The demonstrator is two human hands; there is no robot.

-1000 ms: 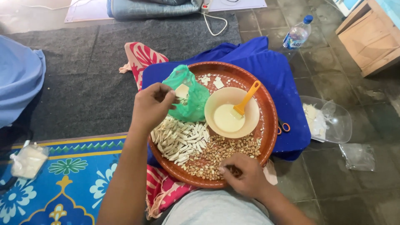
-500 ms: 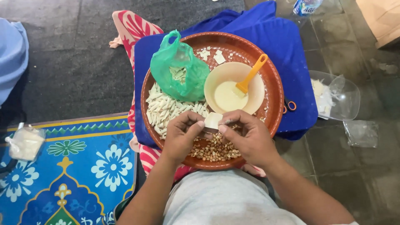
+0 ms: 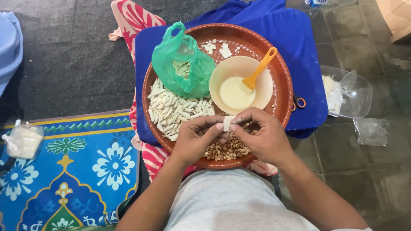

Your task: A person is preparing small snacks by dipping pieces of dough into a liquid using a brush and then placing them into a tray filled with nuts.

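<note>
Our grip is tight and small: our left hand [image 3: 195,139] and our right hand [image 3: 261,137] meet over the big brown tray [image 3: 282,92], and the fingertips of both pinch one little white wrapper [image 3: 227,123] between them. The wrapper sits just above the pile of peanuts [image 3: 224,149] at the near edge of the tray. Beside our left hand lies a heap of white rolled pieces [image 3: 173,109]. A green plastic bag [image 3: 180,64] rests behind that heap. Next to the bag we see a cream bowl [image 3: 263,87] with pale paste and an orange spoon [image 3: 259,70] in it. The tray sits on a blue cloth [image 3: 299,38].
</note>
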